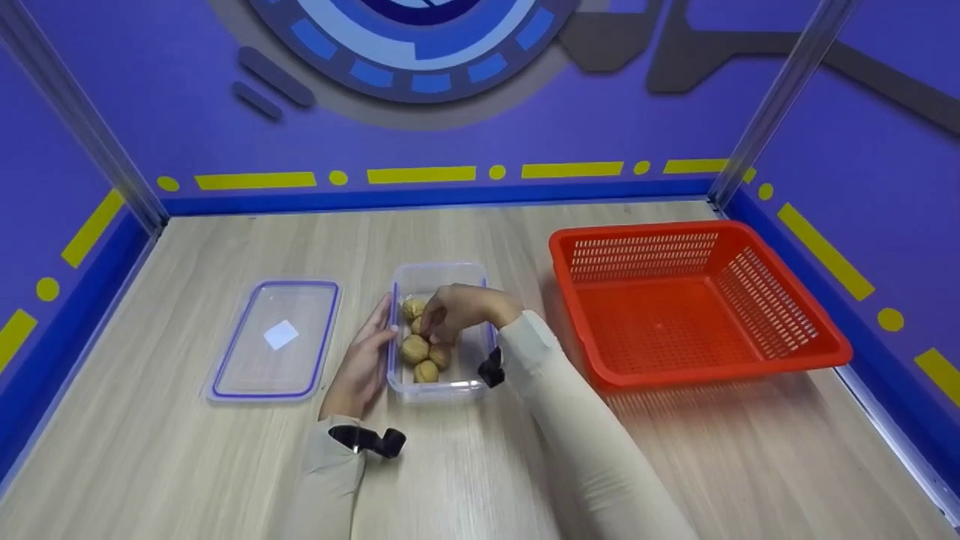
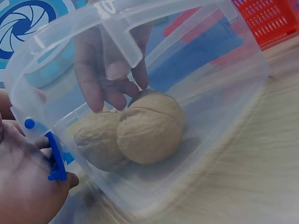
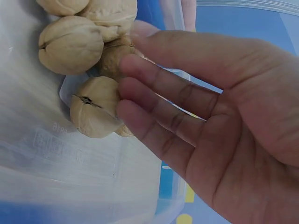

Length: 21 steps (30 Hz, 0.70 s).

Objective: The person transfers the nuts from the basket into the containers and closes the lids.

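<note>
A clear plastic food container [image 1: 441,273] with a blue-edged side holds several walnuts [image 1: 414,349]. My left hand [image 1: 364,365] holds its left wall, with the fingers along the outside and the thumb at the rim. My right hand [image 1: 461,311] reaches in from the right, over the walnuts. In the right wrist view, its fingertips [image 3: 135,109] touch a walnut [image 3: 96,107] near the far wall, with the fingers only slightly bent and the thumb apart from them. Through the container wall in the left wrist view, walnuts [image 2: 150,128] lie below the right fingers.
A clear lid [image 1: 251,367] with a blue seal and a white square label lies flat on the table to the left. To the right stands a red slotted plastic basket [image 1: 581,315]. Blue-purple panels [image 1: 420,142] enclose the back and sides of the wooden table [image 1: 442,480].
</note>
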### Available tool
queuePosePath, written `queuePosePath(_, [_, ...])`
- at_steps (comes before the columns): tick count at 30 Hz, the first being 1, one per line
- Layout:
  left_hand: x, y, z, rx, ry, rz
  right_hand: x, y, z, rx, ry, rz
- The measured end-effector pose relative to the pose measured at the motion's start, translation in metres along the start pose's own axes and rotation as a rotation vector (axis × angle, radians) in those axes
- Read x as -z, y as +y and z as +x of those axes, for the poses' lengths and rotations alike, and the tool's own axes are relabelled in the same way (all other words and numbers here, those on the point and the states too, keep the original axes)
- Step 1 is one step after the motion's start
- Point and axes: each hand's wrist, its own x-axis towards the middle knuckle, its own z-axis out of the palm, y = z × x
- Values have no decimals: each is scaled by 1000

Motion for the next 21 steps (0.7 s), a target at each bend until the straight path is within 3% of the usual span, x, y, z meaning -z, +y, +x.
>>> queuePosePath(5, [4, 1, 0, -21, -35, 38, 3, 2, -3, 64, 95, -41])
queuePosePath(11, [13, 13, -5, -20, -28, -46, 4, 0, -7, 105, 222, 53])
queuePosePath(15, [28, 30, -14, -11, -42, -111, 1, -2, -8, 107, 326, 210])
queuePosePath(21, [59, 63, -29, -54, -27, 22, -10, -14, -3, 47, 472, 631])
